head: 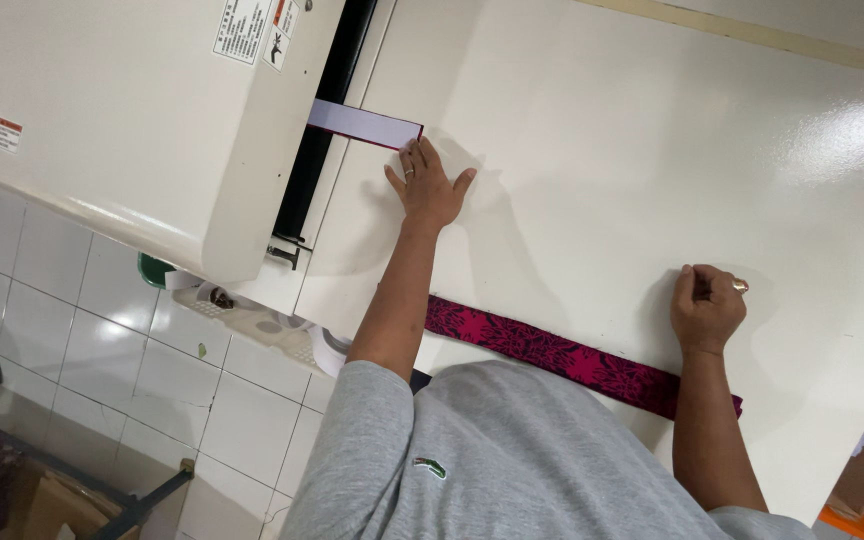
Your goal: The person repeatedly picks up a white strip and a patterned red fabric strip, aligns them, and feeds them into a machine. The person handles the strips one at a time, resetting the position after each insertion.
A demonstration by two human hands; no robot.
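Head view, tilted: the white paper strip (364, 124) runs under the machine housing (152, 120) in the upper left of the frame, so its far end is hidden in the dark slot; the person's grey shirt (482, 460) covers part of the magenta patterned strip (562, 355) along the counter (652, 150) edge; the left hand (428, 188) lies flat, fingers spread, fingertips at the paper strip's near edge, its grip open and holding nothing; the right hand (707, 305) rests on the counter as a loose fist, whether it holds anything I cannot tell; the paper strip's long axis slants from upper left to lower right.
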